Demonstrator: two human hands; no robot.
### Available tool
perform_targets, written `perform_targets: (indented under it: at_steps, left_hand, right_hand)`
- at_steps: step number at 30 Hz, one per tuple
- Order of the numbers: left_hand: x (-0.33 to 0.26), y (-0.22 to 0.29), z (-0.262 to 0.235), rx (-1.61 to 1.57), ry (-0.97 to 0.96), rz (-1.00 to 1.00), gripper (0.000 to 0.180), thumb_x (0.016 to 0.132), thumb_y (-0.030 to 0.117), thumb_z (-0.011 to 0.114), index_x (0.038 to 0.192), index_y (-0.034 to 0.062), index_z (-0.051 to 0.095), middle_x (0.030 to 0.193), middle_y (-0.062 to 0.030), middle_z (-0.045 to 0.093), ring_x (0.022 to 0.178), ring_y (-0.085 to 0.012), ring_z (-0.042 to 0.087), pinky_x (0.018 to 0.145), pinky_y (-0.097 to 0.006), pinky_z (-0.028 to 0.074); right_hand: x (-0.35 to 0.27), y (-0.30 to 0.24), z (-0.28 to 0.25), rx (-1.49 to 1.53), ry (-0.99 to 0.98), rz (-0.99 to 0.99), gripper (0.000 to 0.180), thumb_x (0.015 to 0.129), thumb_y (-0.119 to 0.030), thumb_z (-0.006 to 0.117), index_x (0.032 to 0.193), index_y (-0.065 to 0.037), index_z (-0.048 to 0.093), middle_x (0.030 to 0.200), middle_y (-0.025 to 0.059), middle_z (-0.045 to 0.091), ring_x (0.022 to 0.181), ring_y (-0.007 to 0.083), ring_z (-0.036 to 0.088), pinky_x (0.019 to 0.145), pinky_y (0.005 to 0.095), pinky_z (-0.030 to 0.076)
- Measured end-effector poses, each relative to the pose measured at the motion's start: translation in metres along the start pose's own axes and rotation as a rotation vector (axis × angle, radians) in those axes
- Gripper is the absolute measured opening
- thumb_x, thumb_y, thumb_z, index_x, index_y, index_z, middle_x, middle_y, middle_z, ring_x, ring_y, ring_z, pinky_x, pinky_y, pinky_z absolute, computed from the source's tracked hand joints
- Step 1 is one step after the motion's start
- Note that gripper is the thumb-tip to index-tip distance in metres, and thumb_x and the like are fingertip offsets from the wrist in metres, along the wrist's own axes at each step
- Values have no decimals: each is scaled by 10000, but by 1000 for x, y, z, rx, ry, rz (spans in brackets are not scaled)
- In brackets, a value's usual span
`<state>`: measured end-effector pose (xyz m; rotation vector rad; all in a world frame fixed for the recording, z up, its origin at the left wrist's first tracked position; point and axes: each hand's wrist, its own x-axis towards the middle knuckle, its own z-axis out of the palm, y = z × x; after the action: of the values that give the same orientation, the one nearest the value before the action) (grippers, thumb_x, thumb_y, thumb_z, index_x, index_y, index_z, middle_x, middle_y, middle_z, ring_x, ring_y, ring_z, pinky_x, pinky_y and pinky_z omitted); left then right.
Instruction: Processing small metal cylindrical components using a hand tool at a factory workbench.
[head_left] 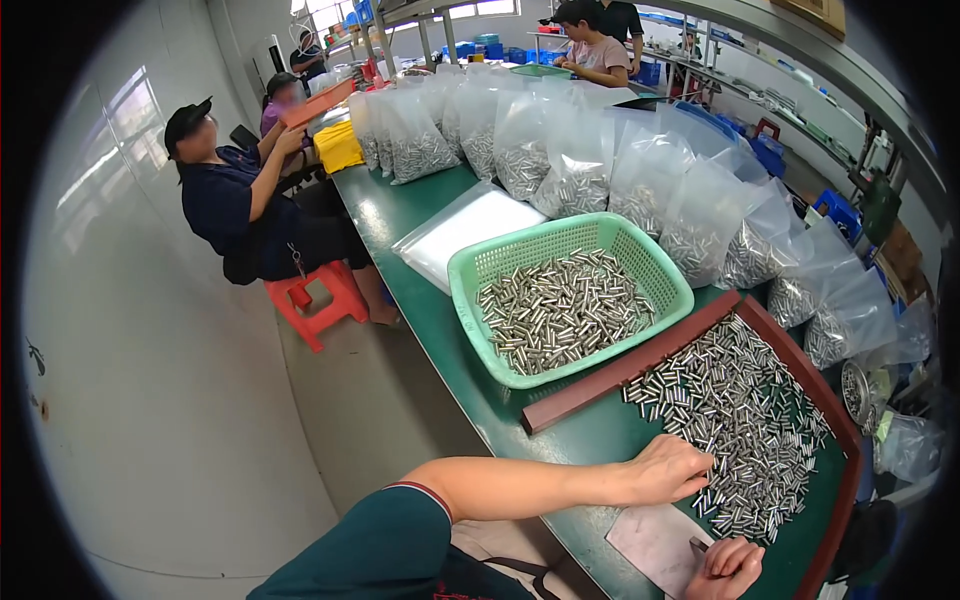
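Note:
My left hand [668, 470] is closed, its curled fingertips at the near-left edge of a spread of short shiny metal pins [745, 420]. What those fingers hold, if anything, is hidden. Below it my right hand [728, 570] is closed too, with a small dark piece [698, 546] jutting from the fingers over a pale sheet [655, 540]. Its kind is too small to make out. The pins lie on the green tabletop, bordered by a dark red raised frame [600, 388]. Beyond the frame, a mint-green perforated basket [470, 335] holds many more pins.
Clear plastic bags of pins [575, 180] line the far and right sides of the green table [400, 270]. Flat plastic bags [465, 230] lie left of the basket. A person [235, 200] sits at the table's left on a red stool [320, 300]; others work farther back.

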<state>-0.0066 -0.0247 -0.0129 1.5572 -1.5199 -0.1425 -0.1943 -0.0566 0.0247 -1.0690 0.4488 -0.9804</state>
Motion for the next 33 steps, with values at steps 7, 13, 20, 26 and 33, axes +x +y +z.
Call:
perform_targets:
  at_steps: [7, 13, 20, 26, 33]
  left_hand:
    - [0, 0, -1, 7, -9, -8, 159, 670, 139, 616, 636, 45, 493, 529, -109, 510, 528, -309, 519, 471, -411, 390]
    - [-1, 0, -2, 5, -17, -17, 159, 674, 144, 615, 637, 46, 495, 531, -108, 513, 530, -309, 522, 475, -412, 392]
    - [2, 6, -1, -120, -41, 15, 159, 679, 160, 613, 654, 43, 508, 534, -105, 515, 528, -308, 520, 472, -401, 387]
    - [-4, 16, 7, -259, -211, 241, 254, 656, 251, 653, 726, 40, 529, 561, -92, 522, 559, -289, 528, 528, -374, 381]
    - [-10, 18, 22, -286, -241, 301, 228, 644, 203, 657, 738, 38, 531, 567, -93, 528, 562, -295, 531, 510, -386, 384]
  right_hand:
    - [1, -1, 3, -27, -59, -56, 400, 907, -261, 331, 546, -92, 304, 496, 38, 296, 451, 133, 285, 443, 249, 295]
    - [0, -3, 7, -27, -70, -54, 389, 906, -250, 332, 553, -89, 299, 503, 40, 293, 453, 133, 282, 449, 246, 296]
    - [2, -1, 7, -304, -10, -210, 282, 873, -196, 308, 645, -30, 331, 678, 141, 453, 581, 193, 420, 550, 281, 405]
    - [15, -13, 3, -940, -69, -476, 316, 872, -246, 292, 742, 6, 432, 823, 158, 479, 750, 248, 468, 715, 343, 398]
    - [19, -15, 4, -1194, -130, -609, 432, 881, -361, 309, 964, 19, 497, 971, 179, 476, 931, 305, 443, 839, 400, 333]
